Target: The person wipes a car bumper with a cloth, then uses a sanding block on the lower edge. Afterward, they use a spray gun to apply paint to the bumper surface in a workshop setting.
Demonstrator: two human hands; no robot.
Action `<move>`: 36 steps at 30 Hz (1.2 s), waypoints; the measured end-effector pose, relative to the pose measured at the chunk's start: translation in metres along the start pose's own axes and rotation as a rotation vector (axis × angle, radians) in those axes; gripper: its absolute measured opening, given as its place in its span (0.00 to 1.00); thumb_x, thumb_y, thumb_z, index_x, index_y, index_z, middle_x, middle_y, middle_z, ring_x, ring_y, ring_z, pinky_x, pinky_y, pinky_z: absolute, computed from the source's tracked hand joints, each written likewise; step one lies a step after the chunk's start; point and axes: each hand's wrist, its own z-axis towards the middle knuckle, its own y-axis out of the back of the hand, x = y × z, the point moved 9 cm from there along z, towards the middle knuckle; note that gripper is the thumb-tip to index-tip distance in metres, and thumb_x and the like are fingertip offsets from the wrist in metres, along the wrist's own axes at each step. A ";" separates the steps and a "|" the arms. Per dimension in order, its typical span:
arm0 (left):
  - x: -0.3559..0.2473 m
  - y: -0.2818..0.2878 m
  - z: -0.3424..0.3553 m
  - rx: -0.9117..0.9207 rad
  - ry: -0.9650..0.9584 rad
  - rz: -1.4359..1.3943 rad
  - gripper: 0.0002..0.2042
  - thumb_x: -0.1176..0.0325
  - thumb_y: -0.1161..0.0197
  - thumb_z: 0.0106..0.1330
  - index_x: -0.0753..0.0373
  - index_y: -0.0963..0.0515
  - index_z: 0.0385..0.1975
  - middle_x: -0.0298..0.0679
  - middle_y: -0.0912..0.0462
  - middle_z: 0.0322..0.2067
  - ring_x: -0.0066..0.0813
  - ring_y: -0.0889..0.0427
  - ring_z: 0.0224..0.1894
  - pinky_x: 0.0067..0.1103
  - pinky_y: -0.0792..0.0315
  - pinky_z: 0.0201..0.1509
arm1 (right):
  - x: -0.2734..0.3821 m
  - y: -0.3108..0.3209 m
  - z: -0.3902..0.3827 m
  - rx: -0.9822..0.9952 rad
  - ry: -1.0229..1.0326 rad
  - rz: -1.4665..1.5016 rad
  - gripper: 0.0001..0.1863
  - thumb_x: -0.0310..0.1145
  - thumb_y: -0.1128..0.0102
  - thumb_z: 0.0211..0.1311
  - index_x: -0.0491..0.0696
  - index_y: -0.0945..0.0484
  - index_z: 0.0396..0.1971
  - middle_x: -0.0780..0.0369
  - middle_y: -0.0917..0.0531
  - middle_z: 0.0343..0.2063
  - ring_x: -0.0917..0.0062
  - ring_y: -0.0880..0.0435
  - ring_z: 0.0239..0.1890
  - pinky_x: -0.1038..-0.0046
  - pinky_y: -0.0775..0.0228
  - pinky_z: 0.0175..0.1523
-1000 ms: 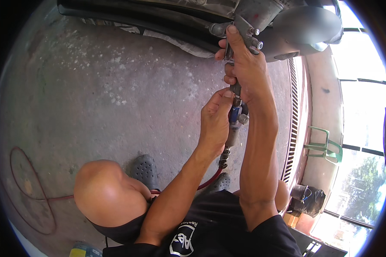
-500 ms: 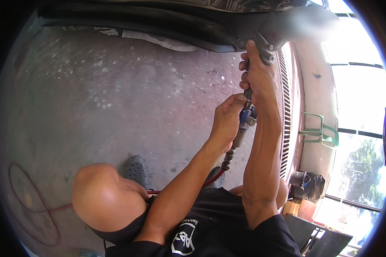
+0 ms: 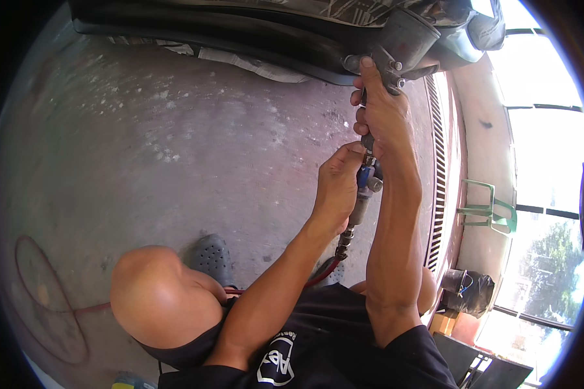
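Note:
My right hand (image 3: 386, 117) is wrapped round the grip of a spray gun (image 3: 384, 68), its thumb high on the gun's back. A grey paint cup (image 3: 410, 40) sits on top, tilted. Beneath the grip hangs an inline air filter (image 3: 361, 206) with a blue collar and a round knob. My left hand (image 3: 339, 185) pinches the air fitting (image 3: 368, 157) just under the grip; its fingertips partly hide that joint. From the filter's lower end, a red air hose (image 3: 323, 275) runs down and left behind my left forearm.
A long glossy black vehicle panel (image 3: 240, 42) spans the top, with masking paper (image 3: 253, 65) below it. Hose loops (image 3: 84, 324) lie on the floor at the left. A slotted floor drain (image 3: 438, 194), a green plastic chair (image 3: 490, 207) and a black bag (image 3: 477, 293) are to the right.
The spray gun and both hands have shifted slightly left in view, grips unchanged. A pale blur over the cup is gone, so the cup now shows clearly.

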 end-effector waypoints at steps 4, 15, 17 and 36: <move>-0.035 0.010 -0.006 -0.071 -0.096 -0.018 0.13 0.56 0.40 0.83 0.57 0.17 0.52 0.25 0.16 0.35 0.12 0.20 0.33 0.17 0.25 0.39 | 0.017 -0.042 -0.004 0.098 0.039 -0.013 0.31 0.62 0.30 0.70 0.44 0.20 0.40 0.65 0.24 0.23 0.88 0.35 0.14 0.80 0.44 0.18; -0.122 0.035 -0.044 -0.260 -0.631 0.598 0.34 0.70 0.36 0.71 0.66 0.39 0.76 0.45 0.26 0.63 0.28 0.20 0.53 0.24 0.26 0.57 | 0.042 -0.077 -0.052 0.163 0.286 -0.070 0.38 0.67 0.34 0.70 0.40 0.16 0.47 0.59 0.13 0.31 0.85 0.27 0.18 0.77 0.33 0.24; -0.136 0.008 -0.048 0.062 -0.768 0.852 0.55 0.78 0.34 0.61 0.63 0.65 0.85 0.53 0.50 0.78 0.39 0.27 0.66 0.32 0.31 0.68 | 0.031 -0.073 -0.070 0.181 0.197 -0.105 0.40 0.69 0.37 0.71 0.39 0.16 0.49 0.58 0.13 0.32 0.81 0.21 0.24 0.74 0.26 0.31; -0.280 -0.007 -0.027 -0.557 -0.510 0.795 0.14 0.55 0.34 0.77 0.59 0.24 0.47 0.44 0.14 0.39 0.17 0.35 0.18 0.22 0.37 0.21 | 0.161 0.129 -0.116 0.039 0.942 -0.305 0.33 0.62 0.46 0.76 0.44 0.14 0.52 0.57 0.10 0.43 0.70 0.11 0.44 0.66 0.21 0.50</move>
